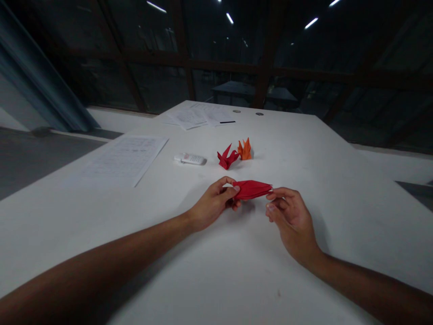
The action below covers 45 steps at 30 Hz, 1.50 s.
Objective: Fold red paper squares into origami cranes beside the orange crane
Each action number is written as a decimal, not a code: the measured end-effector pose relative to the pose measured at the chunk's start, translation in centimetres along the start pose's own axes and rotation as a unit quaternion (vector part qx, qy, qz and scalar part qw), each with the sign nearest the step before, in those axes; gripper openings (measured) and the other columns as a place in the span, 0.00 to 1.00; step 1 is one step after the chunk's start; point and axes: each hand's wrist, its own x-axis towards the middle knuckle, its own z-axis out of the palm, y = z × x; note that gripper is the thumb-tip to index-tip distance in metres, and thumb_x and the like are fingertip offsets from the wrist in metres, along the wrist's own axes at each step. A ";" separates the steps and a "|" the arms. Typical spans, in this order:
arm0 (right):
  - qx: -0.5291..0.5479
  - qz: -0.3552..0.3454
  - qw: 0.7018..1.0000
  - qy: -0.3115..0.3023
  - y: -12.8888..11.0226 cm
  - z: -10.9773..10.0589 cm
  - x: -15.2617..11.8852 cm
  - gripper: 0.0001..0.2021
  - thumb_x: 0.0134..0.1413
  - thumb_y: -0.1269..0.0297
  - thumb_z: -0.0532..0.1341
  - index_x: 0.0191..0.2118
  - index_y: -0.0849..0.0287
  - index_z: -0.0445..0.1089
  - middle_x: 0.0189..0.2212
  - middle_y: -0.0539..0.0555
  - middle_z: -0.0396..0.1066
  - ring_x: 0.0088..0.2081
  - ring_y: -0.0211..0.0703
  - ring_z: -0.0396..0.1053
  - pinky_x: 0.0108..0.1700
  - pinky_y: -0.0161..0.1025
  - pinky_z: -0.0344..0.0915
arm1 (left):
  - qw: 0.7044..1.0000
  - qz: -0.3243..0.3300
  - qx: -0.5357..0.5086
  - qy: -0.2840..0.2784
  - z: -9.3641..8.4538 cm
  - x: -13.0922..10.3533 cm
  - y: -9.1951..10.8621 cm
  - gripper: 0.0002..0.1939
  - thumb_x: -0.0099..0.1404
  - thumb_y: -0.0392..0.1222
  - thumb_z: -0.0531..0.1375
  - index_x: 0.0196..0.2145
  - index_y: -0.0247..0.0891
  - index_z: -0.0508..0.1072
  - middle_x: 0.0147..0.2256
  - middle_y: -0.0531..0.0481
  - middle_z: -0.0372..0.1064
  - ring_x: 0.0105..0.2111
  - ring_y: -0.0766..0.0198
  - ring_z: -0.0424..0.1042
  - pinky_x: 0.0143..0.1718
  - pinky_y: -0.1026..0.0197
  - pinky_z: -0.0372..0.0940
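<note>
On the left side I see a printed sheet (118, 158) lying on the white table (209, 280), then a white object (190, 159) with small print. The left hand (216, 198) pinches a folded red paper (253, 189) by its left end, above the table. Beyond this paper stand a red origami crane (227, 159) and, just beside it, an orange origami crane (246, 150). The right hand (295, 222) is half curled, thumb and forefinger narrowly apart; whether it touches the pointed end, I cannot tell.
</note>
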 end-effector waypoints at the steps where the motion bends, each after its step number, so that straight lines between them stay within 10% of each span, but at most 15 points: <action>1: -0.003 0.007 1.000 0.001 0.1 0.0 0.1 0.13 0.62 0.60 0.64 0.50 0.50 0.65 0.43 0.53 0.69 0.34 0.41 0.68 0.31 0.39 0.65 | 1.000 0.001 0.003 -0.002 0.0 0.0 0.0 0.16 0.62 0.47 0.68 0.39 0.38 0.65 0.29 0.51 0.73 0.27 0.67 0.71 0.30 0.64 0.62; 45: 0.086 0.053 0.994 -0.040 0.2 -0.5 1.0 0.06 0.63 0.62 0.63 0.44 0.53 0.76 0.29 0.50 0.72 0.29 0.40 0.68 0.31 0.39 0.65 | 0.999 0.037 0.016 0.018 -0.1 0.1 -0.4 0.16 0.64 0.49 0.66 0.39 0.39 0.64 0.27 0.54 0.71 0.26 0.68 0.70 0.30 0.64 0.64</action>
